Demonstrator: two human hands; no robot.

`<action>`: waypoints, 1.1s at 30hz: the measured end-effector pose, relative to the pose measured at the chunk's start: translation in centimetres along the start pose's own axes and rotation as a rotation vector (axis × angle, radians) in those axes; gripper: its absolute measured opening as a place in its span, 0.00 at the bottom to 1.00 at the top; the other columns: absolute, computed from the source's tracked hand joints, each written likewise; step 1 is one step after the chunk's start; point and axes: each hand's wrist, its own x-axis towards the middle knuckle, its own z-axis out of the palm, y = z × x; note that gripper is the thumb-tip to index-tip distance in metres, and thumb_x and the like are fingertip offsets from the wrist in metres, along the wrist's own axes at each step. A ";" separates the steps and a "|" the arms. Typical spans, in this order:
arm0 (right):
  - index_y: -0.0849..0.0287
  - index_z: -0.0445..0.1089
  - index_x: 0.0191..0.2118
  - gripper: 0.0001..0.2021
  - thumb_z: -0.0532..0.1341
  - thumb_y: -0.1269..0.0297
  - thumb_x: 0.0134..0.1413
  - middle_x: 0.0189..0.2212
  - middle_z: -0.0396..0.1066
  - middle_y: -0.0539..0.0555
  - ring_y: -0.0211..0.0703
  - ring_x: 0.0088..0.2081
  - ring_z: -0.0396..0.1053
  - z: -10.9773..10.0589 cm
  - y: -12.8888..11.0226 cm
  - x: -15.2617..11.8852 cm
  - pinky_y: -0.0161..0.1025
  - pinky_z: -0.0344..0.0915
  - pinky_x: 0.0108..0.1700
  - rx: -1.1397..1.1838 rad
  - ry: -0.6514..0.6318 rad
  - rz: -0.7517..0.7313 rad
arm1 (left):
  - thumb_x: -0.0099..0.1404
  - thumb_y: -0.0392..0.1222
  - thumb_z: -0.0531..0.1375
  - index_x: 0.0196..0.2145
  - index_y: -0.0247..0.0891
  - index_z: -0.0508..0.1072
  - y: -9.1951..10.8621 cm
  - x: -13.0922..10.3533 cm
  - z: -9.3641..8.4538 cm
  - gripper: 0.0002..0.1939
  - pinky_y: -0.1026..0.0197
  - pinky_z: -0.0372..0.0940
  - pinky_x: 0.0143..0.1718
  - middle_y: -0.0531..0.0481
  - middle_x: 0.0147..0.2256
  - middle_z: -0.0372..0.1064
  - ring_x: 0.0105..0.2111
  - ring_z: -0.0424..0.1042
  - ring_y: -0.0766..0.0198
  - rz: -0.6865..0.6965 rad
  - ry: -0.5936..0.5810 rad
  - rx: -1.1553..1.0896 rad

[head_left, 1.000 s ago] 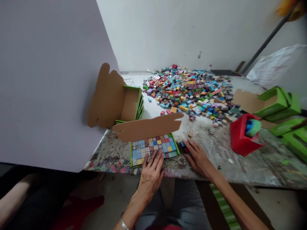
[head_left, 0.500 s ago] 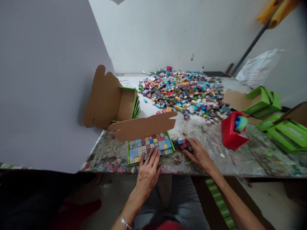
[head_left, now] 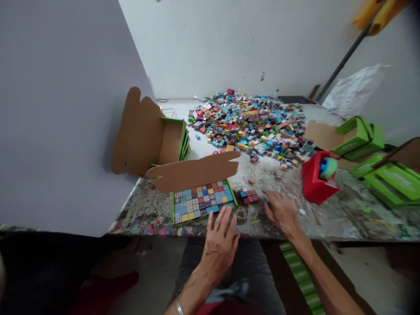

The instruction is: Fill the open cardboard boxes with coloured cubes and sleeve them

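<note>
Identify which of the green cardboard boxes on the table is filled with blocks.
The flat green box at the table's near edge, by the left hand: patterned blocks fill it in a grid. The others show none.

A small packing workshop: a paint-spattered counter [head_left: 328, 218] against a bare white wall, a heap of coloured blocks [head_left: 252, 124] at upper centre, green boxes [head_left: 377, 162] stacked at right.
</note>
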 end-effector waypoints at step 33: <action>0.60 0.59 0.53 0.28 0.62 0.51 0.48 0.42 0.70 0.62 0.56 0.43 0.67 -0.7 -13.5 1.4 0.44 0.63 0.37 0.016 0.092 0.121 | 0.61 0.26 0.45 0.60 0.30 0.54 -4.5 0.6 -0.4 0.28 0.47 0.60 0.55 0.37 0.53 0.65 0.54 0.63 0.53 -0.217 -0.026 -0.080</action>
